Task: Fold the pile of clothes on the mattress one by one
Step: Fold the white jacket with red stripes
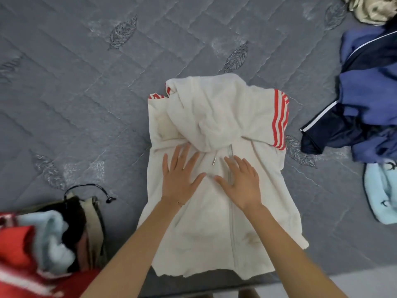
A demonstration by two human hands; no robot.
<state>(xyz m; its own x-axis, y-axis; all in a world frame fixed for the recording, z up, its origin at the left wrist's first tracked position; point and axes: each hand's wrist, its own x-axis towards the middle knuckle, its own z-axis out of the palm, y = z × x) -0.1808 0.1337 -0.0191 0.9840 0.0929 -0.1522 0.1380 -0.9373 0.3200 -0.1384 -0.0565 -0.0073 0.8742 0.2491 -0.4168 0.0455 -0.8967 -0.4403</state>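
Note:
A cream zip-up hoodie [217, 239] with red stripes on its sleeves lies front-up on the grey quilted mattress [86, 93], its sleeves folded in and its hood rumpled on top. My left hand [179, 178] presses flat on the chest, left of the zipper, fingers spread. On the zipper line just beside it, my right hand [241, 181] also lies flat with fingers apart. Neither hand grips the fabric.
A heap of blue and navy garments [363, 108] lies at the right, with a light blue piece [380, 192] below it and a beige one [369, 8] at the top right corner. Red, light blue and dark clothes [43, 239] sit at the bottom left. The mattress edge runs along the bottom.

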